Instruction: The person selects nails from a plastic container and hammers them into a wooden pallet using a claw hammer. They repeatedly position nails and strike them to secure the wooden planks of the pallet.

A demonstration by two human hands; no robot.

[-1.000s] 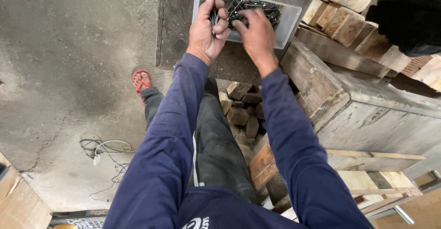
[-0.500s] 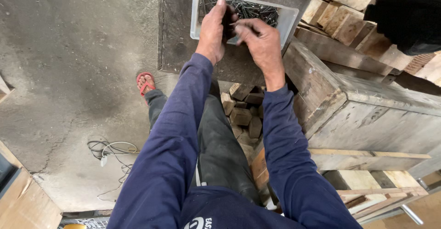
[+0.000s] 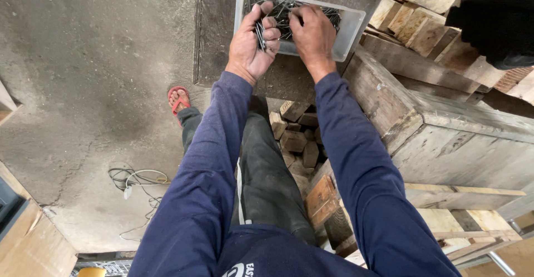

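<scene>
Left hand (image 3: 253,46) curled around a small bundle of nails (image 3: 260,32), fingers pressed together on them. Bundle's long axis running away from the wrist, up toward the tray (image 3: 350,29); which end carries the heads, impossible to tell. Thin, dark grey, straight, packed side by side.

Right hand (image 3: 311,32) just beside the left, knuckles up, fingertips dipped among the loose nails (image 3: 289,10) in the tray; whether pinching any, cannot tell. Loose ones lying crisscross, pointing every way.

Tray pale, translucent, rectangular, its near rim directly under both hands, far rim beyond the fingertips. Sitting on a dark, worn table (image 3: 222,43), bare surface left of the left hand up to the table's edge.

Right of the right hand, crowded: a grey wooden crate (image 3: 445,138) and stacked wood blocks (image 3: 423,4) close against the tray's corner. Below the wrists, more blocks (image 3: 295,141) heaped by the legs. Far left, open concrete floor (image 3: 83,88) with a white cable (image 3: 136,179).
</scene>
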